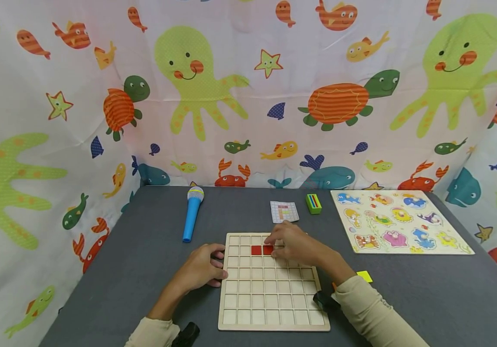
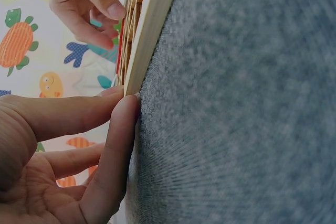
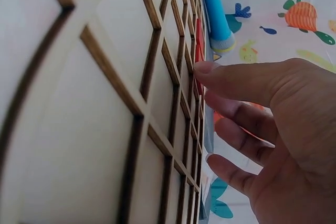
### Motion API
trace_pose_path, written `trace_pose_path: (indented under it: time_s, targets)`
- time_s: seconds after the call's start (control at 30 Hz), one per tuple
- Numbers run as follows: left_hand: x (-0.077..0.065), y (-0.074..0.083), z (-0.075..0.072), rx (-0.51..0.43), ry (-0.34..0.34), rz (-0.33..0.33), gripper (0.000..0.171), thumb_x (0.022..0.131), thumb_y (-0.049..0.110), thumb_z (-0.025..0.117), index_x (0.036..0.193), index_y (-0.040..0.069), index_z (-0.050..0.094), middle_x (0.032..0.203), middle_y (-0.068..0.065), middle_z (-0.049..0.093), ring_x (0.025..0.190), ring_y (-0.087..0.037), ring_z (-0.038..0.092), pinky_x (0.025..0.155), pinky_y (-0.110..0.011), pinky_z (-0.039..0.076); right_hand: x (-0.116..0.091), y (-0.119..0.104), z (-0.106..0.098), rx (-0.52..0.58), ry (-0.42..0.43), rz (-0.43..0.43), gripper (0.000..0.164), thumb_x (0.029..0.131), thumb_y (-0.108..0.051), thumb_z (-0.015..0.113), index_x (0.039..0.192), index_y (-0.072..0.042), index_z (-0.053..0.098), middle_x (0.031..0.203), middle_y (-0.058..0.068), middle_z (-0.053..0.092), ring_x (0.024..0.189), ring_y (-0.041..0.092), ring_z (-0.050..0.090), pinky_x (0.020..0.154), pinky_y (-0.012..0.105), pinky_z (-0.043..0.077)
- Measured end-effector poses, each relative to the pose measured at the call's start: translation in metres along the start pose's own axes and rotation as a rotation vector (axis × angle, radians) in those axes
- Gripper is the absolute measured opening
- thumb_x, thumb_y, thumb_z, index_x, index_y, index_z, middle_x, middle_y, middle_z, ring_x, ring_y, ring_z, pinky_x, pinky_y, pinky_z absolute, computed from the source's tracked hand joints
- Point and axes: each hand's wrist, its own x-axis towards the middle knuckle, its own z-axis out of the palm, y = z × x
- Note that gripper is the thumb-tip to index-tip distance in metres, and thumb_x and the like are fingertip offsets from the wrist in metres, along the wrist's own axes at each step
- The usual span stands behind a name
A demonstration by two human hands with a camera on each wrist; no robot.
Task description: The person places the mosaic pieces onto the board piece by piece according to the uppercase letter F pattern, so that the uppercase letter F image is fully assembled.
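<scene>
A wooden grid board (image 1: 266, 302) lies flat on the dark table. Two red square tiles, a left one (image 1: 255, 250) and a right one (image 1: 268, 250), sit side by side in its second row from the back. My right hand (image 1: 295, 245) pinches the right tile between thumb and forefinger. Seen from the right wrist, the thumb (image 3: 236, 80) presses on the red tile, with the other fingers loosely bent below. My left hand (image 1: 201, 270) grips the board's left edge; in the left wrist view, its thumb and forefinger (image 2: 118, 140) meet at the wooden rim (image 2: 149, 38).
Behind the board are a blue toy microphone (image 1: 192, 217), a small printed grid card (image 1: 284, 212) and a green box (image 1: 313, 205) of coloured pieces. A sea-animal puzzle board (image 1: 387, 231) lies back right. A yellow piece (image 1: 364, 276) shows beside the right sleeve. Printed curtains surround the table.
</scene>
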Motion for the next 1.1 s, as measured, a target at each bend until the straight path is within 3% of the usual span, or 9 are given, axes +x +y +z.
trace_pose_path:
  time_s: [0.3,0.43,0.57,0.67,0.9,1.1]
  targets:
    - [0.000,0.000,0.000,-0.003,-0.004,-0.004,0.069,0.083,-0.009,0.083,0.146,-0.006,0.055,0.122,-0.016,0.060,0.090,-0.020,0.068,0.062,-0.036,0.067,0.000,0.001,-0.001,-0.004,-0.005,0.008,0.026,0.093,-0.012,0.082,0.118,-0.009,0.081,0.114,0.001,0.075,0.116,0.025,0.060,0.126,0.064,0.031]
    - [0.001,0.000,0.000,-0.007,-0.006,-0.003,0.069,0.083,-0.009,0.083,0.146,-0.007,0.055,0.123,-0.016,0.060,0.090,-0.020,0.068,0.063,-0.036,0.067,-0.002,0.002,-0.003,-0.005,-0.008,-0.012,0.026,0.094,-0.013,0.081,0.120,-0.009,0.081,0.116,0.001,0.076,0.117,0.025,0.061,0.121,0.062,0.039]
    - [0.000,0.000,-0.001,-0.013,-0.006,-0.004,0.069,0.083,-0.009,0.083,0.146,-0.007,0.055,0.123,-0.016,0.060,0.091,-0.020,0.068,0.063,-0.036,0.067,-0.006,0.004,-0.005,-0.001,-0.005,-0.031,0.024,0.096,-0.013,0.079,0.120,-0.009,0.080,0.116,0.001,0.075,0.116,0.024,0.060,0.108,0.056,0.050]
    - [0.000,0.000,-0.001,-0.014,-0.006,-0.004,0.069,0.083,-0.009,0.083,0.146,-0.007,0.055,0.123,-0.016,0.060,0.091,-0.020,0.068,0.063,-0.036,0.067,-0.011,0.003,-0.008,0.021,-0.005,-0.017,0.023,0.097,-0.013,0.077,0.120,-0.010,0.080,0.117,0.001,0.073,0.115,0.024,0.059,0.101,0.052,0.053]
    - [0.001,0.000,-0.001,-0.006,-0.006,0.002,0.069,0.083,-0.009,0.083,0.146,-0.007,0.055,0.123,-0.016,0.060,0.090,-0.020,0.068,0.062,-0.036,0.067,-0.026,0.001,-0.016,0.011,0.011,0.025,0.027,0.096,-0.017,0.079,0.123,-0.012,0.079,0.117,0.000,0.074,0.117,0.024,0.058,0.101,0.052,0.054]
    - [0.001,0.000,-0.001,-0.010,-0.009,-0.001,0.069,0.082,-0.009,0.083,0.146,-0.007,0.055,0.123,-0.017,0.060,0.090,-0.020,0.068,0.063,-0.036,0.067,-0.043,0.007,-0.023,0.007,0.013,0.072,0.029,0.096,-0.021,0.080,0.124,-0.016,0.079,0.119,-0.003,0.072,0.113,0.021,0.055,0.094,0.044,0.054]
